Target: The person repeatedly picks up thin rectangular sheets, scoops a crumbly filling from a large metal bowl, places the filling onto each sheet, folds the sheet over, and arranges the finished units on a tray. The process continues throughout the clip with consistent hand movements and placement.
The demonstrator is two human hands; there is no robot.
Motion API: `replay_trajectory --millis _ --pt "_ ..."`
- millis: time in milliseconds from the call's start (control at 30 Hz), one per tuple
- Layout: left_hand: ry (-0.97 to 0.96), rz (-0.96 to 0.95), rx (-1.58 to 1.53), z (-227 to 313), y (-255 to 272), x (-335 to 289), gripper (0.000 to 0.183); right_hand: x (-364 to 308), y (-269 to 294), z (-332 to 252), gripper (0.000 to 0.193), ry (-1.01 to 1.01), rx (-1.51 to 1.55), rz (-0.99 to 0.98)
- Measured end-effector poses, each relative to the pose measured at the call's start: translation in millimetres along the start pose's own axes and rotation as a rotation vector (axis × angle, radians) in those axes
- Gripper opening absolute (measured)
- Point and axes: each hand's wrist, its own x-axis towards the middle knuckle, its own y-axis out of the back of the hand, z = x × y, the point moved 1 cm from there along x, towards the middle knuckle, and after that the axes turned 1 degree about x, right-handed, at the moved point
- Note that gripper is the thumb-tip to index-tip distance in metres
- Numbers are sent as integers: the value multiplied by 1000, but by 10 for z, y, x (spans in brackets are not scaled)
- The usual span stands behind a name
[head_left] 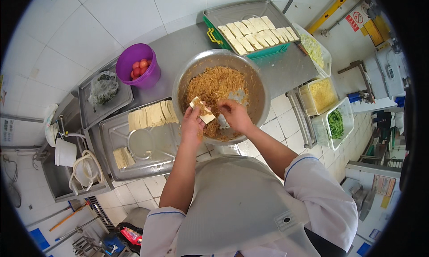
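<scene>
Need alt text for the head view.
The left hand holds a pale slice smeared with brown filling over a metal bowl of similar filling, right hand alongside. More slices lie on a left tray and an upper-right tray.

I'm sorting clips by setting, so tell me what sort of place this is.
Probably a commercial kitchen, judging by the large steel bowl of brown mixture, the tray of pale slabs and the purple bucket of tomatoes.

A purple bucket [149, 79] holds red tomatoes [140, 68].
</scene>
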Motion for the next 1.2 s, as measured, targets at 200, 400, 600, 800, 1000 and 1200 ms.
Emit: replay_trajectory --millis 200,400,600,800,1000,1200 --pt "-42 38 -60 98 184 5 34 -33 -531 917 33 -260 -290 -499" --pt "-54 34 -71 144 278 -60 37 -107 -610 995 39 -236 -290 -401" --pt "-27 -15 -110 178 250 -111 38 -80 -224 264 25 -360 326 -436" --pt "16 -75 -108 113 107 -166 37 -93 -89 -400 16 -113 382 -241" --pt "-39 -140 -71 28 28 -148 43 -144 -87 -685 14 407 -112 -41" --pt "19 -95 -235 74 -65 -176 37 -265 7 -704 21 603 -182 12"
